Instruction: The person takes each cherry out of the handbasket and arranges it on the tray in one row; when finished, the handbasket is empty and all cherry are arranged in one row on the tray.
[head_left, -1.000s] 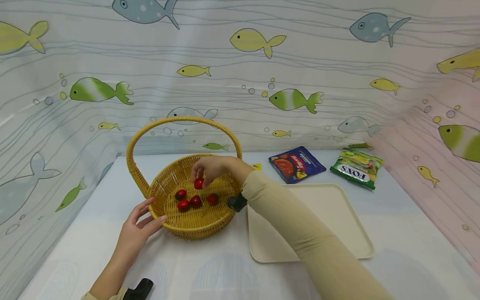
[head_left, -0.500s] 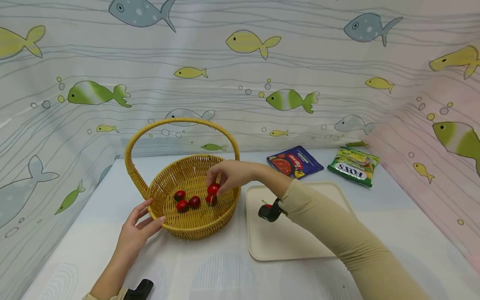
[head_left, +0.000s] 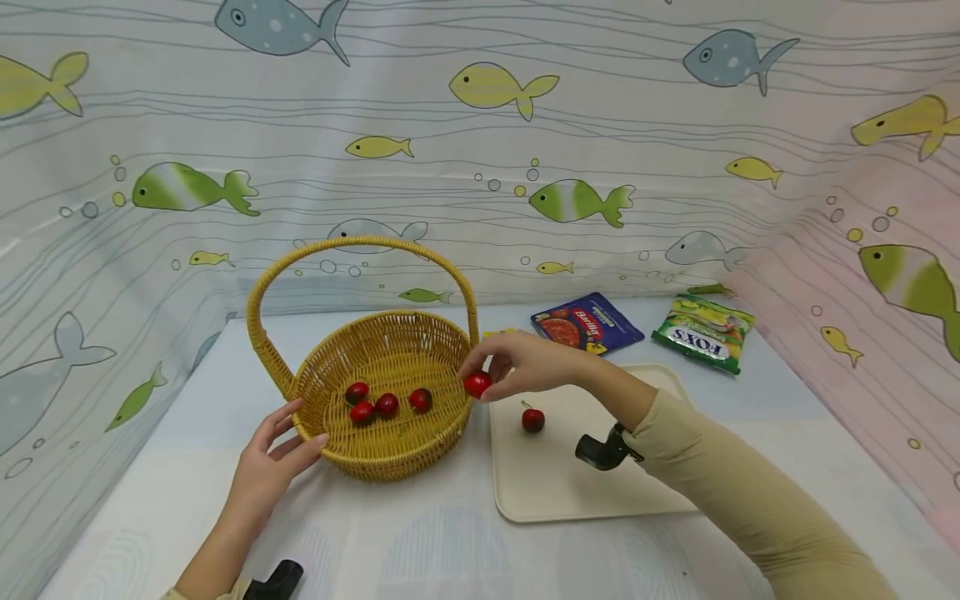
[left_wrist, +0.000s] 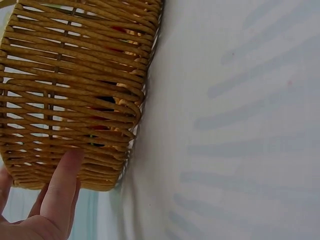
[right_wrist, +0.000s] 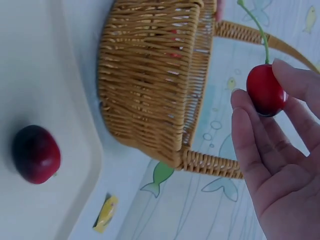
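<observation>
In the head view, my right hand [head_left: 528, 365] pinches a red cherry [head_left: 477, 384] between thumb and fingers, just right of the basket's rim. The right wrist view shows that cherry [right_wrist: 266, 90] with its green stem pointing up. Several cherries [head_left: 386, 406] lie inside the yellow wicker basket [head_left: 397, 467]. Another cherry [head_left: 532, 418] sits on the cream tray [head_left: 540, 492]. My left hand [head_left: 268, 458] rests against the basket's left side with fingers spread. In the left wrist view, one finger [left_wrist: 62, 185] of it touches the woven wall.
The basket's tall handle [head_left: 360, 242] arches over it. Behind the tray lie a blue Barilla pouch [head_left: 588, 323] and a green FOX'S bag [head_left: 705, 333]. A small yellow packet [right_wrist: 106, 214] lies between basket and tray. A fish-patterned curtain [head_left: 420, 183] surrounds the table.
My right hand has carried the pinched cherry from inside the basket rightward, past its rim to the tray's left edge. The cherry on the tray has come into sight. My left hand stays put.
</observation>
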